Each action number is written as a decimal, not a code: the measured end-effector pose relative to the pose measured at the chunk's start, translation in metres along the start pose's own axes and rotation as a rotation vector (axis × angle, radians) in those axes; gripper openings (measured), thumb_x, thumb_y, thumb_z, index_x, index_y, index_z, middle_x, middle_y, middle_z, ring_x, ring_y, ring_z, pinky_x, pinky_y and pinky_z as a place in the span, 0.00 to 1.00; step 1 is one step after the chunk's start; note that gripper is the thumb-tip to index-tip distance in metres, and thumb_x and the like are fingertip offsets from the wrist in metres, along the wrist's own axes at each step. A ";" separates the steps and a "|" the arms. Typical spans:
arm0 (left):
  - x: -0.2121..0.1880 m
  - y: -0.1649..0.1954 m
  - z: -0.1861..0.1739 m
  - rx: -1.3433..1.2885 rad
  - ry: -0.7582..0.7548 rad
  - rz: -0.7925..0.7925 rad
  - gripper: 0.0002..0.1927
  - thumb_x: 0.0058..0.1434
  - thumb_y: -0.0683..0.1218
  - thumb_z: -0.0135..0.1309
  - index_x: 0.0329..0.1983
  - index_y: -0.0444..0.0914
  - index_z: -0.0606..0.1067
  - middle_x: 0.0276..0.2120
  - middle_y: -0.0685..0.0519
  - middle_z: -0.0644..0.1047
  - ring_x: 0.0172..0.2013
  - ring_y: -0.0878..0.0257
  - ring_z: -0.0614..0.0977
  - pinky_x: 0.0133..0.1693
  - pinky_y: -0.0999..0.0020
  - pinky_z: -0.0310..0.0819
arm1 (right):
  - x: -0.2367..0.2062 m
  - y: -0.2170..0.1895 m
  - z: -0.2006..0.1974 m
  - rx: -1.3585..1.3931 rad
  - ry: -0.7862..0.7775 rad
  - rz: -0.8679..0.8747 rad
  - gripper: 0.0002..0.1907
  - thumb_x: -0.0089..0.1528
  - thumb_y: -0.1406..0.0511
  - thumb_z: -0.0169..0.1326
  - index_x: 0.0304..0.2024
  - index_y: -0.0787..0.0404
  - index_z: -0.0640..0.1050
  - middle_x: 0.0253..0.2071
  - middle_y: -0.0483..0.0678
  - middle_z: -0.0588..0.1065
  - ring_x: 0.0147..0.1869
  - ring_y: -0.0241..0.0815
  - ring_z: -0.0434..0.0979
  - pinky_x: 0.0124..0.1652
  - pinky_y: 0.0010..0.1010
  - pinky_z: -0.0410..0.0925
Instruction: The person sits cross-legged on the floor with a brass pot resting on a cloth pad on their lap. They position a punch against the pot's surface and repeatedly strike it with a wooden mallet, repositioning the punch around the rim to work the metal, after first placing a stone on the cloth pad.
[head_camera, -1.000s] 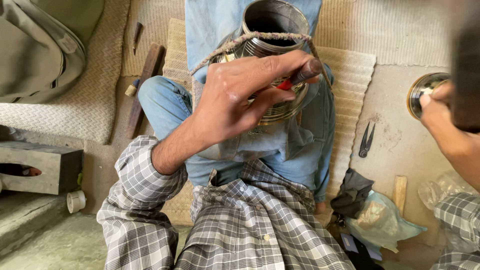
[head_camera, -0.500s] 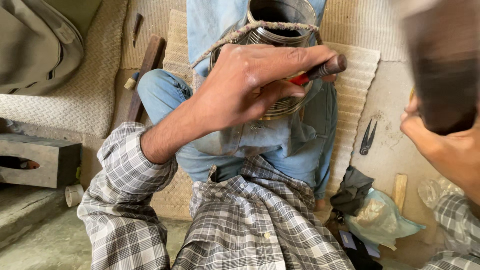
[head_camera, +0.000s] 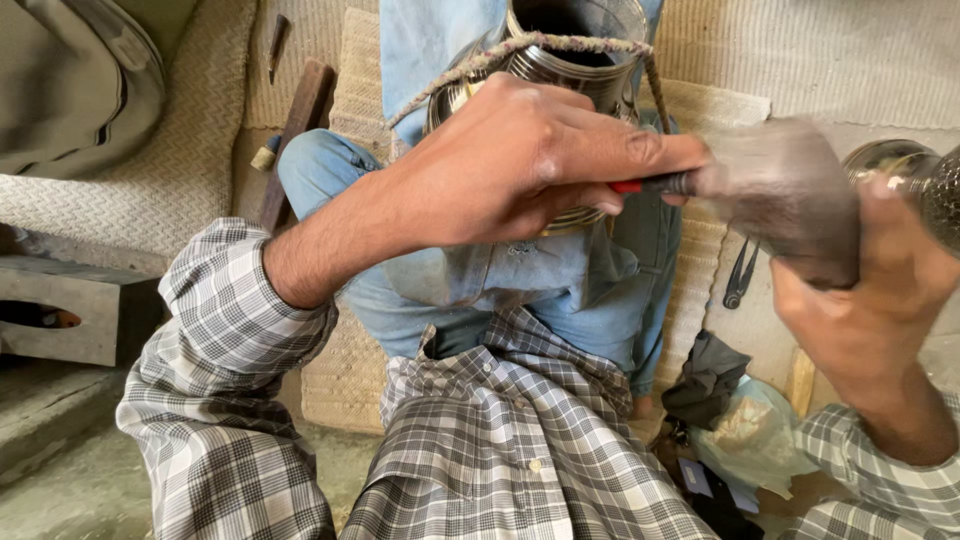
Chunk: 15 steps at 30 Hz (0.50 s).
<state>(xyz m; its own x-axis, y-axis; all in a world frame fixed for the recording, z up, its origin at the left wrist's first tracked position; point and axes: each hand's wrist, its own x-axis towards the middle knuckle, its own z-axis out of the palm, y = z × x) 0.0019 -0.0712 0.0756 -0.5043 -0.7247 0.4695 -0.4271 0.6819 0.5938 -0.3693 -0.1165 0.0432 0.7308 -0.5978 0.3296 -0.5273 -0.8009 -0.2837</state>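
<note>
On a floor covered with woven mats (head_camera: 850, 50), the metal pot (head_camera: 560, 60) is sitting roped between the knees while the left hand (head_camera: 520, 160) is pinching a red-handled tool (head_camera: 650, 184) against it and the right hand (head_camera: 860, 310) is gripping a blurred hammer (head_camera: 780, 195), work seemingly midway

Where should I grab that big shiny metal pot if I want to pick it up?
Probably by the rope loop round the metal pot neck, reaching down from above. The body is round, ribbed and wedged in the lap, and the left hand covers its front, so the sides look hard to grip.
</note>
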 end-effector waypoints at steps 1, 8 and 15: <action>0.000 -0.001 0.000 -0.020 0.001 0.022 0.26 0.74 0.45 0.59 0.72 0.46 0.66 0.55 0.56 0.82 0.45 0.54 0.84 0.42 0.60 0.77 | -0.006 0.002 0.005 0.046 0.035 -0.004 0.41 0.67 0.79 0.59 0.74 0.61 0.51 0.43 0.59 0.74 0.40 0.45 0.77 0.40 0.30 0.71; -0.001 -0.003 -0.001 -0.116 -0.051 0.062 0.29 0.70 0.39 0.58 0.72 0.47 0.65 0.51 0.59 0.82 0.46 0.59 0.85 0.43 0.65 0.79 | -0.038 0.002 0.025 0.258 0.141 0.147 0.31 0.65 0.81 0.60 0.65 0.70 0.59 0.40 0.56 0.76 0.40 0.45 0.80 0.42 0.30 0.73; 0.001 -0.007 0.002 -0.045 -0.086 0.126 0.27 0.72 0.43 0.60 0.72 0.45 0.67 0.49 0.54 0.83 0.50 0.56 0.85 0.46 0.60 0.79 | -0.040 -0.005 0.028 0.196 0.174 0.157 0.12 0.64 0.79 0.63 0.47 0.73 0.75 0.38 0.54 0.77 0.39 0.43 0.80 0.41 0.30 0.73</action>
<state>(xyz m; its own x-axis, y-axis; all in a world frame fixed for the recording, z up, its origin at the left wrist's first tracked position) 0.0033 -0.0768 0.0706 -0.6152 -0.6210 0.4856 -0.3235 0.7606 0.5629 -0.3834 -0.0875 0.0061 0.5529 -0.7241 0.4122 -0.5216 -0.6866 -0.5065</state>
